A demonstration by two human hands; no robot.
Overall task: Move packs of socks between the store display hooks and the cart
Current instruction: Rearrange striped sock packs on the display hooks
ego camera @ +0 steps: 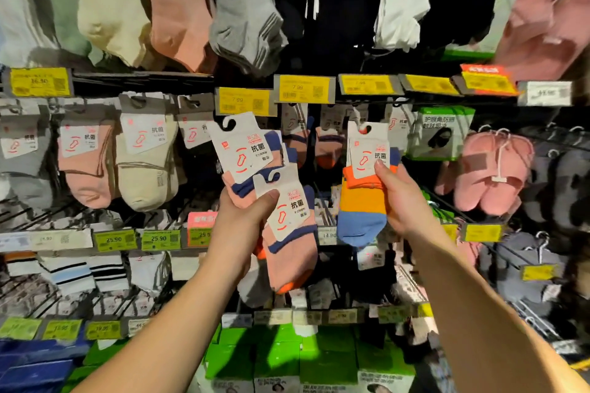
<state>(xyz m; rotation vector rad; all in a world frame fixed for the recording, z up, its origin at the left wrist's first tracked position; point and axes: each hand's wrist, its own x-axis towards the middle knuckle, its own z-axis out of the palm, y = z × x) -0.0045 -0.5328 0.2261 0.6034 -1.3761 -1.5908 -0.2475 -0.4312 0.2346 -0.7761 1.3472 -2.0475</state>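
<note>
Two bare arms reach up from the bottom of the frame to a crowded sock display, each hand closed round merchandise. The left hand [247, 214] has its grip clamped on two pink packs [281, 198], thumb across the white card of the lower one; the upper pack fans up and left of the grip, its card hook free in the air just under a yellow price tag [244, 101]. The right hand [404, 201] pinches an orange, yellow and blue pack [362, 201], thumb pressed on its card, fingers behind; the card's hook hole sits above the grip, close to the display hooks [396, 102]. A dark gap separates the two held lots. Hanging pink and cream packs [118, 153] crowd the space left of the left grip; a green boxed item [442, 134] hangs just right of the right grip's card
</note>
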